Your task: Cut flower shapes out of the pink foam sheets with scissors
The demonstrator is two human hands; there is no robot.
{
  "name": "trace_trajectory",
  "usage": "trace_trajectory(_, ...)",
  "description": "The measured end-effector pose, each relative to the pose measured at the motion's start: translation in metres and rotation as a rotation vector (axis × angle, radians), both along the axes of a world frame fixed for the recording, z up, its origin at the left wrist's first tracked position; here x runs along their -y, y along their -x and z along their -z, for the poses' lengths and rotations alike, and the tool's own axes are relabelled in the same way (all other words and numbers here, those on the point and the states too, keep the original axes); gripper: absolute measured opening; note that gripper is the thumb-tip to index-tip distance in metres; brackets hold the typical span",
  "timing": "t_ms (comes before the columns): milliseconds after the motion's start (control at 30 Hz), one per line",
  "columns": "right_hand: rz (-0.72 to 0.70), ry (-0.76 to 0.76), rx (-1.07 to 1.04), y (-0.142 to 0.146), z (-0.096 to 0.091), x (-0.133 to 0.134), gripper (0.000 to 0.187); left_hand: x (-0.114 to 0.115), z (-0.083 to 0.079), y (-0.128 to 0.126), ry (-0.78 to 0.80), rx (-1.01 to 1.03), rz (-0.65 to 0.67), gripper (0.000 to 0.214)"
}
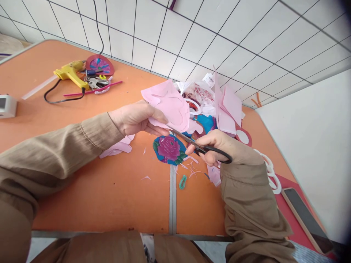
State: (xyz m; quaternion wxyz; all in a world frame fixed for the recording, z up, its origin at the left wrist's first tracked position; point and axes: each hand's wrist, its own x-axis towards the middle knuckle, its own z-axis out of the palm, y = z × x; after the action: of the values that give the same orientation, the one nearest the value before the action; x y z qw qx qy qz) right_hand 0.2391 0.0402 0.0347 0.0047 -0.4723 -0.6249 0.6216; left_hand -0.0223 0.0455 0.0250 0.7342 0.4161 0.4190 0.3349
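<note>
My left hand point(135, 118) pinches a folded pink paper sheet point(168, 104) and holds it up above the orange table point(109, 190). My right hand point(219, 146) grips black-handled scissors point(203, 148), whose blades reach up-left to the lower edge of the pink sheet. Below the blades lies a blue cut-out with a pink rose point(168, 149). Pink offcuts point(119, 146) rest under my left wrist, and thin pink slivers are scattered near the rose piece.
A yellow glue gun point(71, 75) with black cord, keys point(94, 82) and a round dark-red piece point(99, 65) lie at far left. A heap of pink sheets and plastic point(219, 104) sits behind my hands. White paper rings point(270, 170) and a phone point(305, 215) lie at right. A white box point(7, 106) stands at the left edge.
</note>
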Motion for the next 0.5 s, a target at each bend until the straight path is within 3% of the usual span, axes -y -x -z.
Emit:
trace_trajectory(233,0.021,-0.032,-0.061,-0.001,0.013,-0.003,0.034,0.0,0.0,-0.001,0.01,0.017,-0.021,0.02)
trace_trajectory(500,0.003,0.01,-0.122,-0.004,0.014,-0.004,0.049,-0.002,0.004,0.002,-0.003,0.03,0.022,0.025)
